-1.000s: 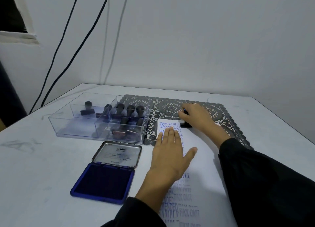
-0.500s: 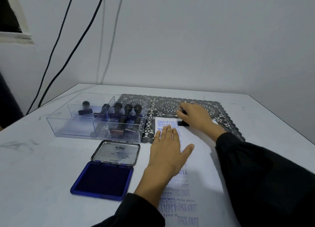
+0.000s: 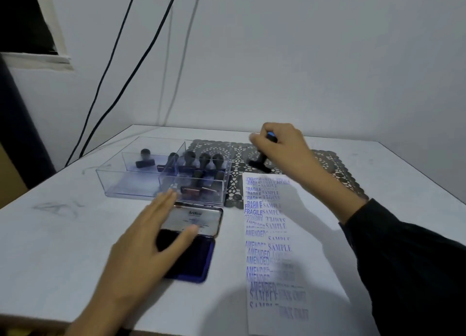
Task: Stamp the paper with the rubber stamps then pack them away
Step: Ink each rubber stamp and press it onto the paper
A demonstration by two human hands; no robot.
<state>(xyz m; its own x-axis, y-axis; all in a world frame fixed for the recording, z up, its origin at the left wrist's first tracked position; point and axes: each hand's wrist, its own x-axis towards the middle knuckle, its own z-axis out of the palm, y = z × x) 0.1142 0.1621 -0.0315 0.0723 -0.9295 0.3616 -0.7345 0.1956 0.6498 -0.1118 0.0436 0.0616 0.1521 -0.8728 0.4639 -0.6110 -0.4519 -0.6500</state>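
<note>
A: What writing can be read?

B: The paper point(image 3: 302, 235) carries blue prints in two columns: FRAGILE, then AMENDED down its left side, SAMPLE beside them. The lowest prints are too blurred to read. The metal lid of the open ink pad point(image 3: 194, 267) reads "Artline"; the smaller print under it is illegible.

A: And the containers?

B: A clear tray point(image 3: 121, 182) with dividers stands on the surface point(image 3: 63, 235), just behind the pad. One black stamp point(image 3: 144, 159) stands in its far-left compartment. The right side holds a row of upright stamps point(image 3: 204, 161), with more lying nearer the front.

A: The hands?

B: The right hand point(image 3: 282, 149) has its grip closed round the handle of a rubber stamp point(image 3: 259, 164), whose base is over the lace mat point(image 3: 335, 169), just past the paper's far edge. The left hand point(image 3: 141, 255) has a wide grip, fingers straight over the ink pad; whether it touches cannot be told.
</note>
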